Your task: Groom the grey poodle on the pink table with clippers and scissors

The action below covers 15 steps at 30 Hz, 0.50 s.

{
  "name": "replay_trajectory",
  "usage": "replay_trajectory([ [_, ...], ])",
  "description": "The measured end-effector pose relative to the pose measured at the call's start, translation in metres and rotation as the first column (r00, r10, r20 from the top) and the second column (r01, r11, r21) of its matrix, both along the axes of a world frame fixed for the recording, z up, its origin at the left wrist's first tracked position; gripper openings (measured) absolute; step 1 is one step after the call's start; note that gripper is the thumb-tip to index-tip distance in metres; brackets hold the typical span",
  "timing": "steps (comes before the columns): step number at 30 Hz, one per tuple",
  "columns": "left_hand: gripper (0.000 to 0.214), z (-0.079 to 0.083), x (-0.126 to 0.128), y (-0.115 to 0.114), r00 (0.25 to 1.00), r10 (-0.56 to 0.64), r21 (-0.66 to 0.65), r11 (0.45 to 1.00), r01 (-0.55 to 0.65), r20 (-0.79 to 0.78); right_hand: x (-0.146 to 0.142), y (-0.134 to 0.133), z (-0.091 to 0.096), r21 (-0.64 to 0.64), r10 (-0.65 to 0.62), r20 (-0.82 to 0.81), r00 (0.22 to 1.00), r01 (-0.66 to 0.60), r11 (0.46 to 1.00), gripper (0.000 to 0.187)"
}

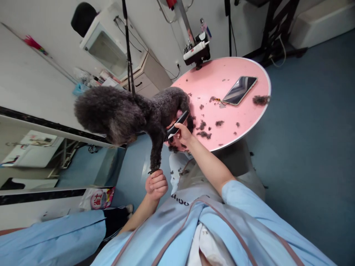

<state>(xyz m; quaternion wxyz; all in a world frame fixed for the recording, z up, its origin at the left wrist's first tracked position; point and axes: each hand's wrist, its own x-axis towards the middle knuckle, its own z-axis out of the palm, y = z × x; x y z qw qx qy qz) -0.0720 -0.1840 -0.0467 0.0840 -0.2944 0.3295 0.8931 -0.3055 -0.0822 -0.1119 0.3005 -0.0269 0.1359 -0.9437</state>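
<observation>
A dark curly-haired dog [124, 112] stands on the round pink table [249, 118], tethered by a leash [129, 66] from above. My left hand [156, 183] is closed around the dog's paw, holding its front leg [156, 153] stretched out past the table edge. My right hand [183, 133] grips a black electric clipper [177, 124], its head pressed against the fur at the top of that leg.
Clumps of cut fur [204, 133] lie scattered on the table, with a smartphone [240, 89] near the far side. A tool holder [196, 51] is clamped at the table's rim. A cabinet [144, 74] stands by the wall. Blue floor surrounds the table.
</observation>
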Motion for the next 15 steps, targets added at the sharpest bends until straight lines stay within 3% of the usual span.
replay_trajectory([
  [3,0.034,-0.003,0.001,0.002,0.999,-0.033,0.039,0.999,0.035,-0.043,0.005,-0.008,-0.004,-0.169,-0.052,0.208,0.977,0.089,0.982,0.019],
  [6,0.027,-0.012,0.002,-0.001,0.99,-0.076,0.235,0.967,0.102,-0.114,0.014,-0.014,0.001,-0.242,0.009,0.248,0.969,0.053,0.969,0.015],
  [8,0.025,-0.018,0.003,-0.005,0.979,-0.118,0.35,0.921,0.17,-0.165,0.024,-0.016,0.007,-0.253,0.058,0.213,0.975,-0.002,0.967,0.015],
  [11,0.02,-0.022,0.003,-0.009,0.964,-0.157,0.374,0.899,0.229,-0.215,0.039,-0.016,0.013,-0.24,0.126,0.179,0.976,-0.081,0.967,0.016],
  [15,0.021,-0.016,0.004,-0.005,0.985,-0.099,0.39,0.909,0.146,-0.138,0.055,-0.015,0.013,-0.183,0.199,0.161,0.967,-0.169,0.968,0.019],
])
